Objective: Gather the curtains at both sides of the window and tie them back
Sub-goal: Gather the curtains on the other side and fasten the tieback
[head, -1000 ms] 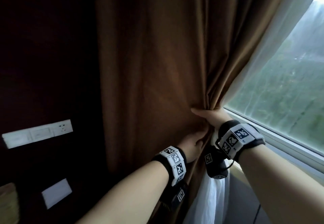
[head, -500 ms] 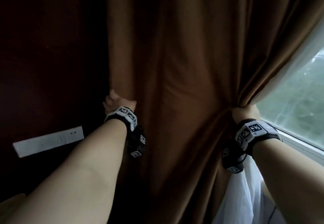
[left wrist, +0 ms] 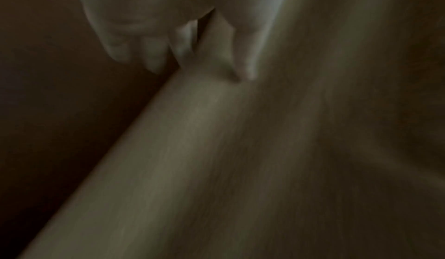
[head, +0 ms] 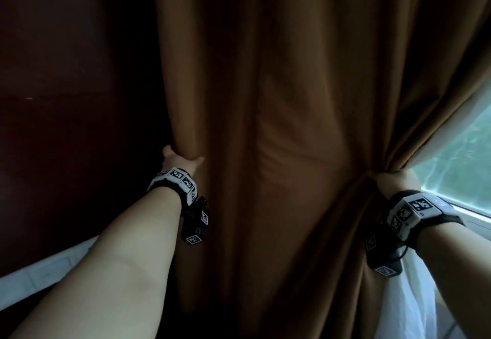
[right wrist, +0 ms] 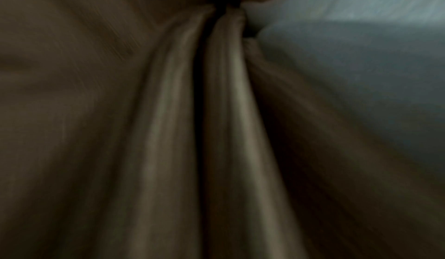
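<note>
A heavy brown curtain [head: 279,126] hangs in front of me and fills most of the head view. My left hand [head: 180,162] grips its left edge, thumb in front and fingers [left wrist: 154,53] wrapped behind the fabric [left wrist: 216,149]. My right hand [head: 396,180] clutches the curtain's right edge in bunched folds [right wrist: 216,92] beside the window. A white sheer curtain [head: 409,304] hangs below my right wrist. No tie-back shows in any view.
The window [head: 459,163] with its pale sill [head: 475,212] lies at the right edge. A dark wall [head: 66,99] stands to the left of the curtain, with a white strip [head: 39,275] low on it.
My left hand left the spot next to my right hand and moved left to the curtain's left edge, which it now grips. The view shifted left, showing less window.
</note>
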